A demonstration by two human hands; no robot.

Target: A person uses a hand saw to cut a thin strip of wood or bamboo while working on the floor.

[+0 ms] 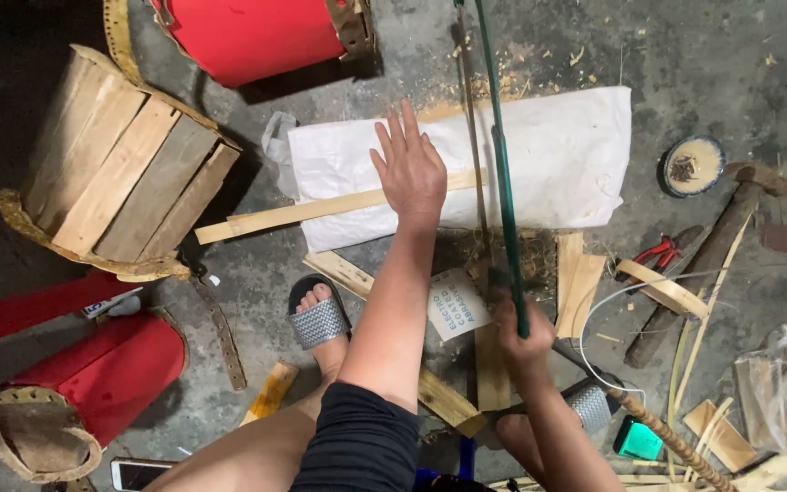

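Wooden strip, long and pale, lay across a white sack on the concrete floor, one end jutting off the sack toward an unpainted wooden drum shell. The left hand pressed flat on it, fingers spread, its grip wide and closed on nothing. The right hand had its grip wrapped around the lower end of a green bow saw, whose frame and thin blade ran up across the strip just beside the left hand. Judged from that closeness, the blade could skip sideways into the fingers if the strip shifted on the soft sack. A sandalled foot rested near loose offcuts. Red pliers and a red drum lay farther off.
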